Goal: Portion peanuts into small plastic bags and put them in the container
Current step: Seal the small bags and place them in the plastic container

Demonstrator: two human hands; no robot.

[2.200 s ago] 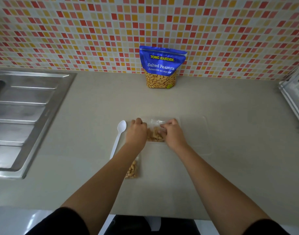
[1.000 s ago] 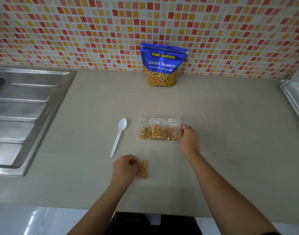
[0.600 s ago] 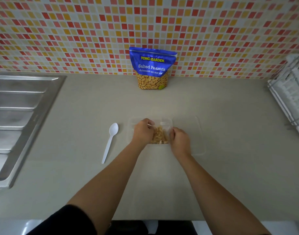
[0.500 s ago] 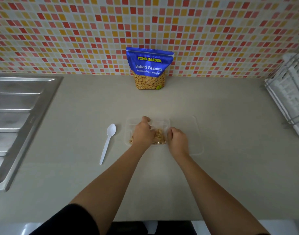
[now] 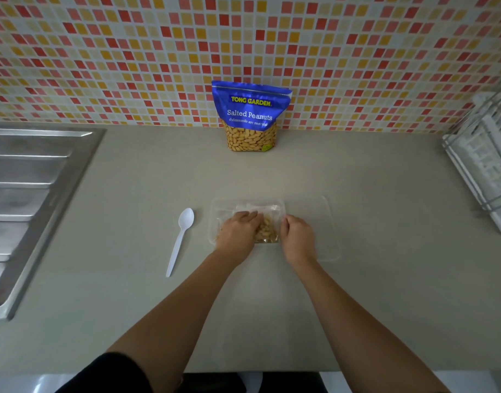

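A clear plastic container [image 5: 216, 211] sits mid-counter with small plastic bags of peanuts [image 5: 267, 231] inside it. My left hand [image 5: 238, 229] lies over the bags in the container, fingers fairly straight and pressing down on them. At the container's right rim, my right hand [image 5: 297, 236] has its fingers curled on the edge. Part of the bags is hidden under my left hand. The blue Salted Peanuts pouch [image 5: 250, 117] stands upright against the tiled wall behind.
A white plastic spoon [image 5: 181, 239] lies left of the container. The clear lid [image 5: 325, 222] lies flat to its right. A steel sink drainboard [image 5: 30, 199] fills the left side, and a white dish rack [image 5: 481, 165] stands at the right edge.
My left hand picked up the small peanut bag from the counter near me and brought it into the container, where it now presses down. My right hand stayed at the container's right edge.
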